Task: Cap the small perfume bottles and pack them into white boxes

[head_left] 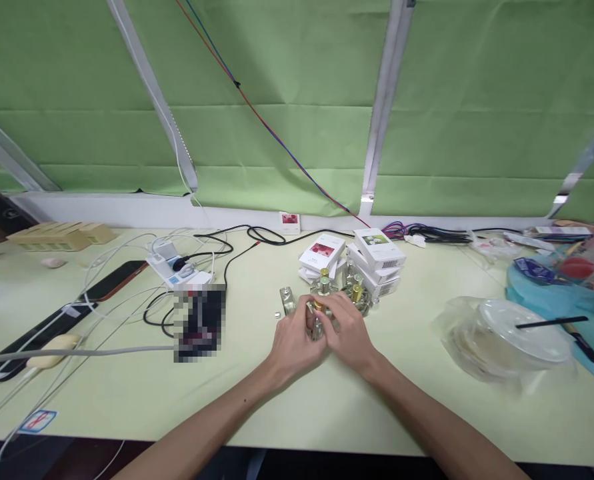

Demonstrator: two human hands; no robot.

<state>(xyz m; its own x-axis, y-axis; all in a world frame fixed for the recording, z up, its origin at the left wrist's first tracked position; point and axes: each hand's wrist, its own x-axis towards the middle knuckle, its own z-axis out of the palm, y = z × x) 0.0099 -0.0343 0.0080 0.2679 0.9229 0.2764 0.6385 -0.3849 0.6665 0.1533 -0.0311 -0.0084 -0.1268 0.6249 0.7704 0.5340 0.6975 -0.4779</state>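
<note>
Glass bottle (pixel 317 329) stood about upright in the grip, as near the left hand (pixel 297 333) as the right hand (pixel 347 327), with both hands' fingers pinched around it, just in front of other bottles (pixel 324 287).

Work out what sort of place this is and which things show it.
Probably an indoor work area: small clear glass bottles with gold caps and stacked white cardboard boxes share a pale green tabletop with a rectangular white plastic power strip.
</note>
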